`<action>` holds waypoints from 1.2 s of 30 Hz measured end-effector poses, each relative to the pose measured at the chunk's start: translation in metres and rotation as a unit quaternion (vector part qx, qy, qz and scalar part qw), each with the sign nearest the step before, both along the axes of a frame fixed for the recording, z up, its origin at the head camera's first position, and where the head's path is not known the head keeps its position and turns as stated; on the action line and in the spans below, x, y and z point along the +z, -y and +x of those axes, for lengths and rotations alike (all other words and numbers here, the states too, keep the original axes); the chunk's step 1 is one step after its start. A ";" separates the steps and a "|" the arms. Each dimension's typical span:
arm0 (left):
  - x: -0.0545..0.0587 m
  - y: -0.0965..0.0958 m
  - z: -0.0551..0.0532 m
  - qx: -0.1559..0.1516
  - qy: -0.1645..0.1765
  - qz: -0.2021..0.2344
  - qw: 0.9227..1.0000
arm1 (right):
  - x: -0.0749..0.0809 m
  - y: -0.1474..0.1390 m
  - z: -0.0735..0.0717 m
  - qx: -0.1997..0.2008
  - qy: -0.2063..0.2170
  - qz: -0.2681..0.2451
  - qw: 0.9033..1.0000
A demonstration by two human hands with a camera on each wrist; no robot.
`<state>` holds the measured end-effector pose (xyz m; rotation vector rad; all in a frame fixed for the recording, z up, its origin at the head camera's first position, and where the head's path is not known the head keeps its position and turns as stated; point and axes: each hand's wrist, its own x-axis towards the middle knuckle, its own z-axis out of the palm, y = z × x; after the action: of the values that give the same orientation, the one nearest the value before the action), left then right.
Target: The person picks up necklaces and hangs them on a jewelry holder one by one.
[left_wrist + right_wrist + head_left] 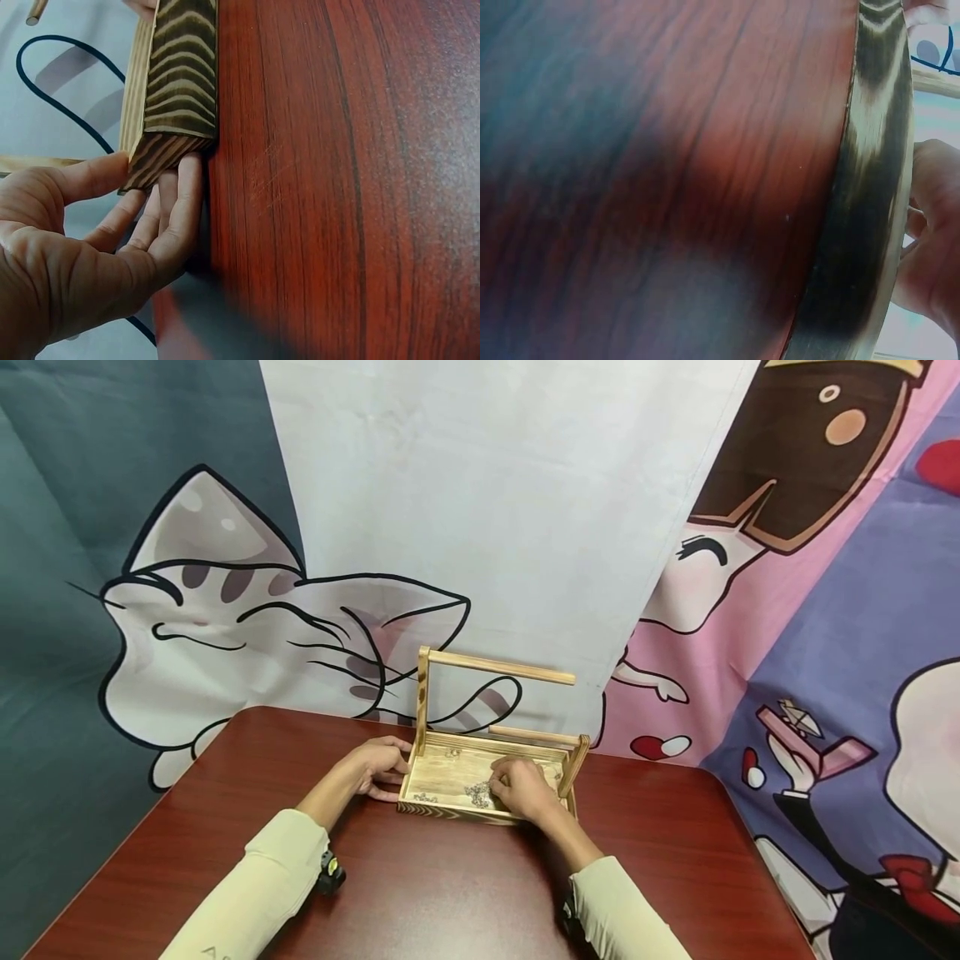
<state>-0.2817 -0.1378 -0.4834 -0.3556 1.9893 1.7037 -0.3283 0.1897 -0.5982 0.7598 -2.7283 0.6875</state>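
Note:
A shallow wooden tray (442,770) with dark-grained sides stands on the table. My left hand (380,767) holds its left end. In the left wrist view the thumb (101,177) lies at the top rim and the fingertips reach the lower edge of the end wall. Inside the tray, my right hand (521,785) has its fingers bent down beside a pile of small metal pieces (477,794). Its fingertips are hidden, and I cannot tell whether they pinch a piece. Smaller metal clusters lie at the tray's front left (425,797) and back (453,752).
From the tray's left end rises a wooden post (422,702) with a bar (502,667) reaching right. A shorter post (573,766) at the right end carries a lower bar (534,737) reaching left. Behind the reddish-brown table (442,893) hangs a printed cloth (480,527).

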 end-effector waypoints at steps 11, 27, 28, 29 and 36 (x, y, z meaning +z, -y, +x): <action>0.000 -0.001 0.000 -0.002 -0.005 -0.005 1.000 | 0.035 0.001 0.019 0.007 0.032 -0.034 0.999; 0.000 -0.001 0.001 -0.005 -0.004 -0.004 1.000 | 0.076 0.017 0.040 -0.008 0.193 -0.203 0.960; 0.000 -0.001 0.001 -0.004 -0.005 -0.004 1.000 | 0.083 0.021 0.044 -0.025 0.213 -0.207 0.955; 0.000 -0.001 0.001 -0.004 -0.005 -0.003 1.000 | 0.084 0.022 0.045 -0.034 0.216 -0.203 0.954; 0.000 -0.001 0.001 -0.002 -0.006 -0.005 1.000 | 0.086 0.024 0.045 -0.033 0.154 -0.097 0.983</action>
<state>-0.2808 -0.1370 -0.4836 -0.3448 2.0064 1.6971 -0.2828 0.1655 -0.5123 0.5564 -2.8786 1.1203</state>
